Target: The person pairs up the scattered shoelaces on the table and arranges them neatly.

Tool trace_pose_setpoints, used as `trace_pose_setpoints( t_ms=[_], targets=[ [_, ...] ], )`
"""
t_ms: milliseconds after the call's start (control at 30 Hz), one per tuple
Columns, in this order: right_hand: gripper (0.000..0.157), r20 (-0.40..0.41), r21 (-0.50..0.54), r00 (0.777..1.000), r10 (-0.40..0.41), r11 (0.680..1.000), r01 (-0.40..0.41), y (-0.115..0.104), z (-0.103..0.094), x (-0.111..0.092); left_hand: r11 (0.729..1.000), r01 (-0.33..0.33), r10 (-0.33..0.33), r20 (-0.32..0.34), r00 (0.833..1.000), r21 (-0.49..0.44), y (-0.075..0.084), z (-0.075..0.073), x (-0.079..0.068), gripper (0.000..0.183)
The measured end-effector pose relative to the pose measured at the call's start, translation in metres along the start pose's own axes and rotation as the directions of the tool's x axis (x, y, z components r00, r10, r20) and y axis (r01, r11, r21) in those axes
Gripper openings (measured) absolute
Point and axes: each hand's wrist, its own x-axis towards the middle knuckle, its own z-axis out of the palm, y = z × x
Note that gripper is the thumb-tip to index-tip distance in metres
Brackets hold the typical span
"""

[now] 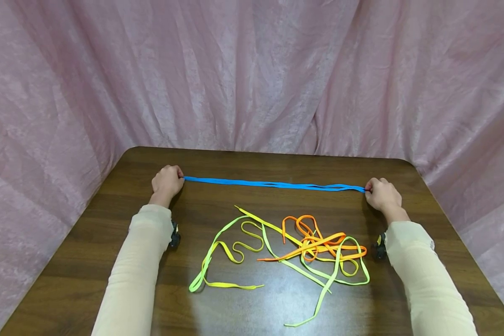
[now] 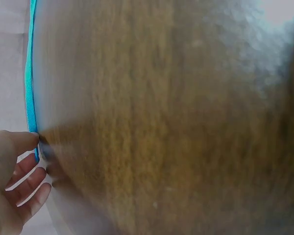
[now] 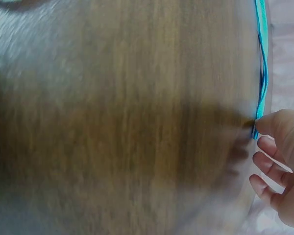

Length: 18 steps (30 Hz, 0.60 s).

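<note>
A blue shoelace (image 1: pixel 252 183), doubled into strands side by side, stretches nearly straight across the far part of the table. My left hand (image 1: pixel 168 181) pinches its left end between thumb and forefinger; in the left wrist view a short blue tip (image 2: pixel 36 155) shows below the thumb. At the other end my right hand (image 1: pixel 383 193) pinches the strands, which part slightly near it. In the right wrist view the shoelace (image 3: pixel 262 73) runs up from the thumb, and the other fingers are loosely bent.
Nearer me on the brown wooden table (image 1: pixel 109 261) lie loose shoelaces: a tangled orange one (image 1: pixel 315 242), a wavy yellow one (image 1: pixel 228 285) and a light green one (image 1: pixel 319 298), overlapping one another. A pink curtain (image 1: pixel 252 79) hangs behind the table and along its sides.
</note>
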Motion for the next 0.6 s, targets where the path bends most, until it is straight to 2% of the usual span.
trace_pose_setpoints(
  t_ms=[167, 333, 600],
  targets=[
    [0.018, -0.008, -0.004, 1.0, -0.023, 1.0, 0.023, -0.001, -0.001, -0.002, 1.0, -0.012, 0.012, -0.006, 1.0, 0.003, -0.003, 0.0, -0.003, 0.013],
    [0.019, -0.041, -0.019, 0.995, -0.088, 0.996, 0.087, -0.003, -0.003, -0.004, 0.999, -0.048, 0.048, -0.023, 0.999, 0.009, -0.004, -0.004, -0.005, 0.014],
    [0.022, -0.069, -0.031, 0.982, -0.173, 0.985, 0.171, -0.009, -0.005, -0.007, 0.993, -0.116, 0.117, -0.009, 0.993, 0.017, 0.01, -0.009, -0.01, 0.017]
  ],
)
